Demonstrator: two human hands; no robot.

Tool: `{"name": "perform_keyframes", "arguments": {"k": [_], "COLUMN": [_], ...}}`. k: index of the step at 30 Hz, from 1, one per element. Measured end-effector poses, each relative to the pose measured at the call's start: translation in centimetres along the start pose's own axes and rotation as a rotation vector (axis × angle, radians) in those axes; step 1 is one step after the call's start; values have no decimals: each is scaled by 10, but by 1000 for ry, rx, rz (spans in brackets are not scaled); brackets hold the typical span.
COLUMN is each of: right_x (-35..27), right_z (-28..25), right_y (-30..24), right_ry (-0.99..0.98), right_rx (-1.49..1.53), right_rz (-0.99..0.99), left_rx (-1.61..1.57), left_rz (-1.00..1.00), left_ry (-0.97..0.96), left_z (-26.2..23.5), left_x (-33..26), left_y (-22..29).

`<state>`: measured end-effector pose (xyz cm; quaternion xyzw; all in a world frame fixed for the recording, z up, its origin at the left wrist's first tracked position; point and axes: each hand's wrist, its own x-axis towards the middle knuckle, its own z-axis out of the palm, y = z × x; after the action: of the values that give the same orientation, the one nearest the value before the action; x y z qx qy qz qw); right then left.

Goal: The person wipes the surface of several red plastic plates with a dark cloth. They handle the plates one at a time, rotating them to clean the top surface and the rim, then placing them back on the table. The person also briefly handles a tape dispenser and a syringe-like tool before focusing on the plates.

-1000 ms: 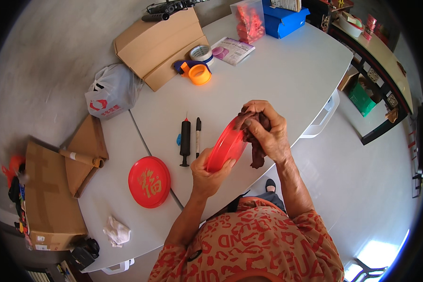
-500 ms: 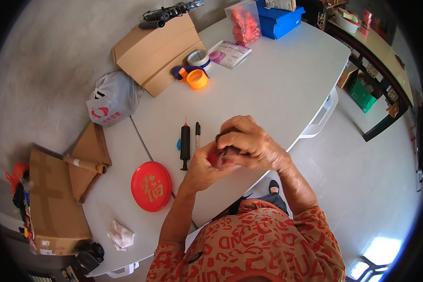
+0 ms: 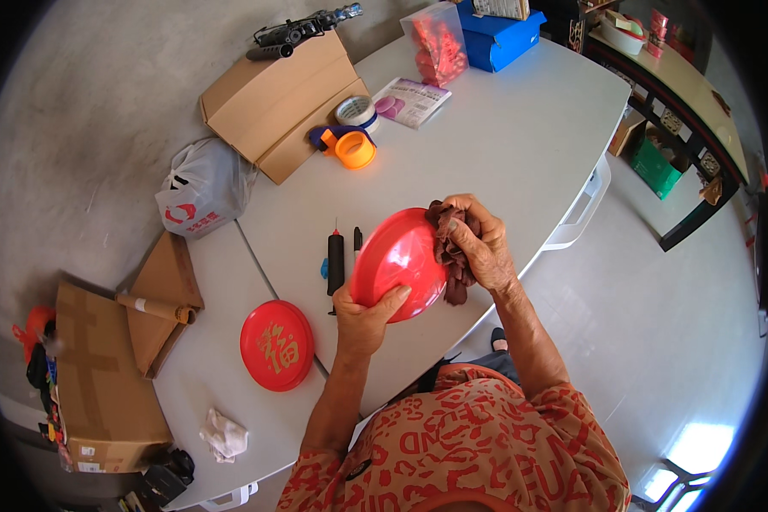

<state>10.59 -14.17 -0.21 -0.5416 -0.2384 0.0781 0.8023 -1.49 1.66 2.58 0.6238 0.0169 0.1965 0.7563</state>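
Note:
A shiny red round plate [image 3: 397,266] is held tilted above the table by my left hand [image 3: 364,322], whose thumb lies over its near edge and whose fingers are behind it. At the plate's right rim, my right hand [image 3: 485,247] grips a crumpled dark brown cloth [image 3: 456,286], which touches the rim. Flat on the table to the left rests another red round piece [image 3: 275,345] with a gold character on it. Just beyond my left hand lie a black hand pump [image 3: 335,260] with a needle tip and a black marker pen [image 3: 357,239], partly hidden by the plate.
Along the left stand cardboard boxes [image 3: 102,375], a tied plastic bag [image 3: 203,183] and a white cloth [image 3: 224,435]. Farther off are an open carton [image 3: 282,94], tape rolls [image 3: 355,150], a clear bin [image 3: 435,43] and a blue box [image 3: 502,38]. A white chair [image 3: 580,205] adjoins the right table edge.
The red plate, earlier mostly hidden between my hands, has turned so its broad face shows. My hands have moved apart, and the brown cloth now hangs at its right rim.

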Motion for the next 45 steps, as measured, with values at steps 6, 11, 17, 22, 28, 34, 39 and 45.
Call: {"name": "perform_keyframes", "arguments": {"k": [6,11,17,22,28,34,39,45], "right_x": [-30,-53,-75,-86,-27,-48,-71,-39], "right_z": [28,41,51,53,34,44,55,60], "right_y": [18,25,14,-3,-30,-4,-11,-37], "right_ry": [197,238,182,-74,176,112,-152,-121], "right_rx": [-160,-432,-578,-526,-826,-898,-743,-839], "right_rz": [46,-96,-245,-323,-473,-411,-467,-517], "left_rx": [-291,-468,-593,-482,-678,-744,-829,-651], "left_rz": [-75,-129,-154,-248,-137,-175,-315,-268], "left_ry": [167,261,309,367,158,39,-32,-41], "left_z": [-6,1,-1,-9,9,14,-6,11], "left_x": [5,6,10,18,11,14,4,1], "left_y": [-12,-9,-15,-20,-21,-21,-31,-19]}}
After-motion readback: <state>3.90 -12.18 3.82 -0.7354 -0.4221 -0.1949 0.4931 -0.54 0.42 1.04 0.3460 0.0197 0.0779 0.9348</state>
